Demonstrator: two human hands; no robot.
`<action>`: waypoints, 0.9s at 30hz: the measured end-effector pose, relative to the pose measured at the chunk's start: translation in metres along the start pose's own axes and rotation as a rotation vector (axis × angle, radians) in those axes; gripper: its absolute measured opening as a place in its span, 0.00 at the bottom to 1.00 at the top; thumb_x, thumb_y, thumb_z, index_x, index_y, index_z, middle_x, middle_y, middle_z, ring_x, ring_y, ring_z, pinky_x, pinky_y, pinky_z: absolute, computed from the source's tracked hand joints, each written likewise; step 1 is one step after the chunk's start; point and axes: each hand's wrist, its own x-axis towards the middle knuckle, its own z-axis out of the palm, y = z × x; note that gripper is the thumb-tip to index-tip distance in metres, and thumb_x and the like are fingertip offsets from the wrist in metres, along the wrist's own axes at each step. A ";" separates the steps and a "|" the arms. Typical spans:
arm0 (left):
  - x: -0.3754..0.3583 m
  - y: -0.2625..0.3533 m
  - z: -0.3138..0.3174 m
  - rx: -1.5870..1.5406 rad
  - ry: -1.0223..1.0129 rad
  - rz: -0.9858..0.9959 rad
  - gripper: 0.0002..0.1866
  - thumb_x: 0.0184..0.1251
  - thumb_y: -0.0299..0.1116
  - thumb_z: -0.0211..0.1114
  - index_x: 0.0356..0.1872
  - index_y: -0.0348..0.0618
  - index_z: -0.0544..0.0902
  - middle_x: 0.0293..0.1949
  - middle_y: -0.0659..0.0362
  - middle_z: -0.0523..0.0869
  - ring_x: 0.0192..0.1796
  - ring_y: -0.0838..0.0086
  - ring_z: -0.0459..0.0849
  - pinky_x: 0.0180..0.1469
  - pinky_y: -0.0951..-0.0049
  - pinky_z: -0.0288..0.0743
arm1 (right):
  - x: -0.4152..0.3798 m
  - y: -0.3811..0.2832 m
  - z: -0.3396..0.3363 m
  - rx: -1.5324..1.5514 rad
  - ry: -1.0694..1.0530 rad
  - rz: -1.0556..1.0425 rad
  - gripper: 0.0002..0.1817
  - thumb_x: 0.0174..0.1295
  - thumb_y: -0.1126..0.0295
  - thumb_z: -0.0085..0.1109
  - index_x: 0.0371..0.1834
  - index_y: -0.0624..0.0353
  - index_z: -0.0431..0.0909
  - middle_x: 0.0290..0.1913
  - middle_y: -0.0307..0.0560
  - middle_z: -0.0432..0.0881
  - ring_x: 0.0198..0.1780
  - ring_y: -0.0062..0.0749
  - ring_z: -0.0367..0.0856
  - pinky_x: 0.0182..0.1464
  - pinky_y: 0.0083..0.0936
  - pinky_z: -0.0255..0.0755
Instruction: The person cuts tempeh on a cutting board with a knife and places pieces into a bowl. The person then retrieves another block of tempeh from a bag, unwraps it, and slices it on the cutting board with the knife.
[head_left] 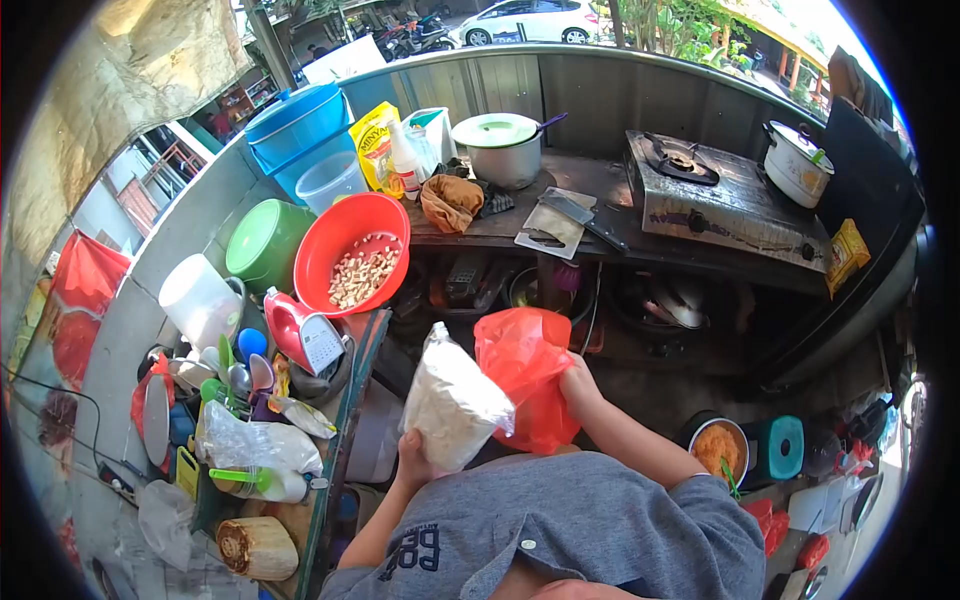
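My left hand (414, 458) is closed on the lower left side of a clear plastic bag of white powder (455, 405), held upright in front of my chest. My right hand (577, 388) grips a thin red plastic bag (528, 365) by its right side, its fingers partly hidden. The red bag hangs crumpled and touches or overlaps the right edge of the powder bag; what it contains, if anything, I cannot make out. Left of the powder bag, a red basin (385, 292) with pale cut pieces rests beside a red-and-white hand mixer (303, 335).
On the back counter are a lidded pot (503, 160), a knife (585, 222) on a white cutting board (550, 232), and a gas stove (720, 205). Utensils crowd the left table, near a wooden block (258, 548). A bowl of orange food (718, 447) stands at right.
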 end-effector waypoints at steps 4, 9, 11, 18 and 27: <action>0.025 0.010 0.034 -0.261 0.253 0.280 0.51 0.52 0.73 0.54 0.70 0.45 0.62 0.61 0.46 0.75 0.59 0.54 0.79 0.57 0.53 0.77 | 0.078 -0.071 0.039 0.195 -0.029 -0.057 0.14 0.67 0.71 0.42 0.48 0.61 0.77 0.48 0.47 0.82 0.50 0.37 0.81 0.53 0.35 0.75; 0.070 -0.002 0.004 -0.188 0.361 0.275 0.49 0.52 0.74 0.53 0.68 0.46 0.65 0.56 0.45 0.78 0.50 0.53 0.83 0.44 0.56 0.84 | 0.203 -0.181 0.080 0.364 -0.161 -0.188 0.16 0.66 0.71 0.44 0.53 0.64 0.74 0.51 0.50 0.79 0.51 0.39 0.79 0.56 0.37 0.73; 0.097 -0.006 0.002 -0.127 0.325 0.299 0.47 0.54 0.70 0.55 0.67 0.42 0.65 0.53 0.43 0.79 0.48 0.54 0.84 0.42 0.58 0.85 | 0.253 -0.226 0.097 0.347 -0.233 -0.285 0.15 0.64 0.71 0.45 0.51 0.64 0.74 0.48 0.50 0.79 0.48 0.38 0.81 0.52 0.36 0.76; 0.173 -0.019 0.040 -0.278 0.596 0.282 0.44 0.57 0.64 0.57 0.67 0.40 0.64 0.49 0.39 0.80 0.42 0.55 0.86 0.39 0.57 0.85 | 0.418 -0.305 0.124 0.103 -0.182 -0.473 0.14 0.63 0.68 0.42 0.39 0.65 0.78 0.33 0.46 0.80 0.31 0.32 0.79 0.34 0.28 0.75; 0.204 -0.026 0.046 -0.309 0.776 0.289 0.44 0.57 0.65 0.57 0.66 0.41 0.64 0.46 0.41 0.82 0.38 0.58 0.87 0.35 0.59 0.86 | 0.582 -0.300 0.088 0.270 0.129 -0.435 0.11 0.59 0.72 0.43 0.36 0.64 0.77 0.31 0.47 0.78 0.30 0.37 0.79 0.31 0.33 0.75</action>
